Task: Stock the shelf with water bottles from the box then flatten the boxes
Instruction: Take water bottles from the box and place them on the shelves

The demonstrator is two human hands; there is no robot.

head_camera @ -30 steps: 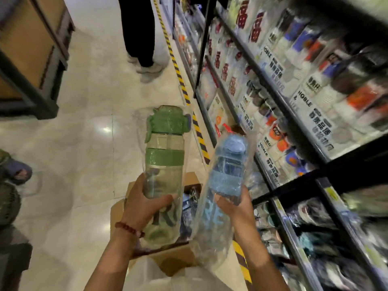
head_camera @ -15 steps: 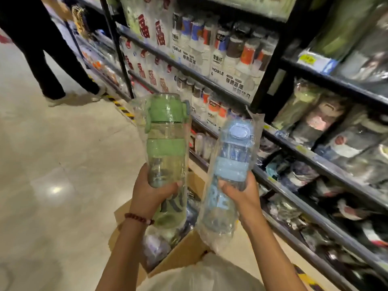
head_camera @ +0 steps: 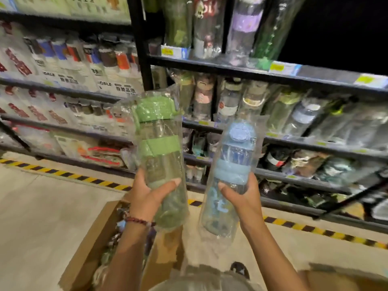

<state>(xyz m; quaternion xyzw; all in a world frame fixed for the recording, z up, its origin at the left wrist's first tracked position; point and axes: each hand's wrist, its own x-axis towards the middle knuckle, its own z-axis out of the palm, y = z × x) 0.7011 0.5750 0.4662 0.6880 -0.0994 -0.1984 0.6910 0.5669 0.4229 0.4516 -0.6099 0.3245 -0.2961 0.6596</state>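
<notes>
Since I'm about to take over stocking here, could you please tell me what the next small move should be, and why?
Probably reach the blue bottle in the right hand forward onto the shelf of wrapped bottles straight ahead: both hands already grip a bottle upright, the left hand holding the green bottle, facing that rack.

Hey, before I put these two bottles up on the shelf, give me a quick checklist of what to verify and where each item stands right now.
1. Left hand grip on the green-lidded clear plastic bottle: fingers wrapped round its lower body, ok.
2. Right hand grip on the blue-lidded clear plastic bottle: fingers wrapped round its middle, ok.
3. Both bottles roughly upright, lids up: ok.
4. Plastic wrappers intact on both: cannot tell, too blurred.
5. Free slot on the black metal shelf ahead: cannot tell; the rows in view look full.
6. Open brown cardboard box on the floor to the left, more stock inside: ok.
</notes>
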